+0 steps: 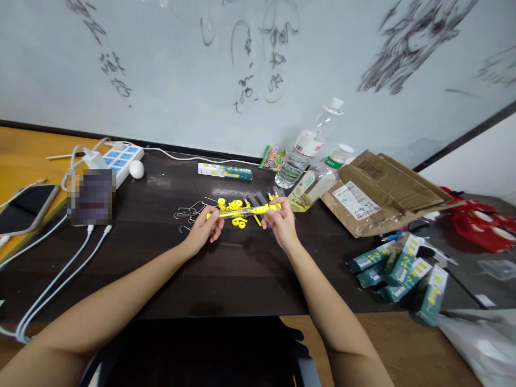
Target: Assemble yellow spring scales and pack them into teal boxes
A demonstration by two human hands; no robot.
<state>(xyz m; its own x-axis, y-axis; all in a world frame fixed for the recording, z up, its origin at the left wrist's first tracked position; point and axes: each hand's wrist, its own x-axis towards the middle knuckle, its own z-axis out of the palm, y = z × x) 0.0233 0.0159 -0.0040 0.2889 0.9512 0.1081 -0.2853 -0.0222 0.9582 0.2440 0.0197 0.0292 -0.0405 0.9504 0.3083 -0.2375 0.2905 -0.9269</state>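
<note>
A clear tube with yellow ends (pixel 242 212) is held level above the dark table, one end in each hand. My left hand (pixel 205 228) is closed round its left end, near a yellow tip. At the other end my right hand (pixel 281 220) pinches the yellow part between thumb and fingers. Behind the tube lie small yellow ring-shaped parts (pixel 234 205) and several clear tubes (pixel 253 200). Bent metal wire hooks (pixel 187 211) are scattered just left of them, close to my left hand. The exact kind of the held thing is too small to make out.
A long box (pixel 224 171) lies at the back. Two bottles (pixel 308 148) (pixel 322 180) stand by a snack packet (pixel 273 157). To the right are a cardboard parcel (pixel 382 188) and several green boxes (pixel 403 263). A power strip (pixel 123 158), white cables and a phone (pixel 26 208) are at left.
</note>
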